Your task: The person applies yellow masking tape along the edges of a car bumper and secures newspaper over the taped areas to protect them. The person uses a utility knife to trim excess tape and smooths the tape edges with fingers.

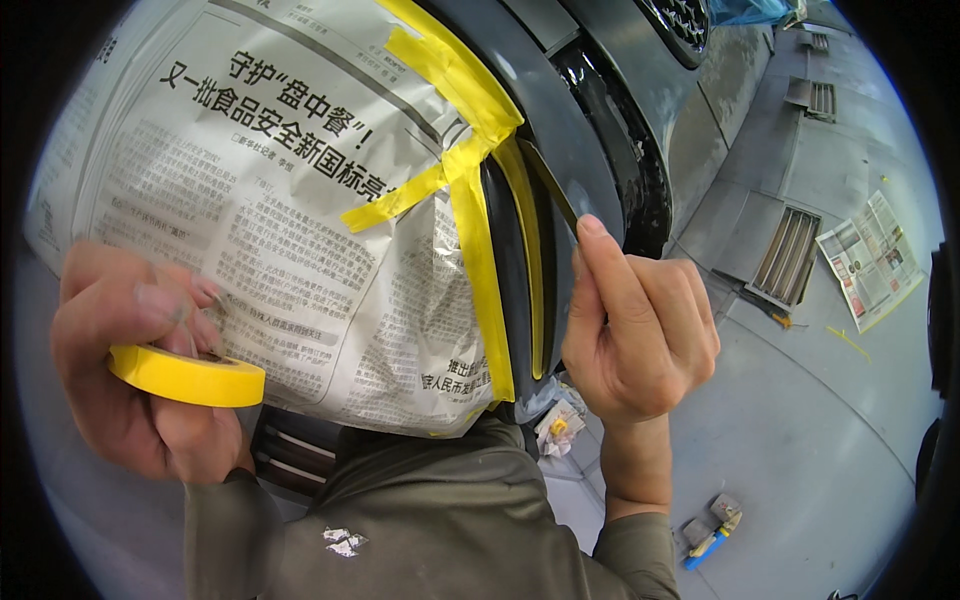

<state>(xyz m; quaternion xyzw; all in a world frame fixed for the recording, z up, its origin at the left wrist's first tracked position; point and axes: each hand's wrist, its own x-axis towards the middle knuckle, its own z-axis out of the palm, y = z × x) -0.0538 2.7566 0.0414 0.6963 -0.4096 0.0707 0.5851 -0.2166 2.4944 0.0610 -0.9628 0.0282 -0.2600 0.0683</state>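
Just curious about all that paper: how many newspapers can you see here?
2: one newspaper is taped over the car beside the left hand; another lies on the floor at right. More may be hidden.

Your view looks down on a smooth grey workshop floor (800,440), evenly lit, with faint seams crossing it. Metal drain grates are set into the floor: one (785,255) near the dark vehicle body (640,110), others (822,98) farther off at your upper right. A spread newspaper sheet (872,258) lies flat on the floor to your right, a yellow scrap (848,342) just beside it. A crumpled wad of paper (557,432) rests near the vehicle. A small blue-handled tool (712,535) lies lower right.
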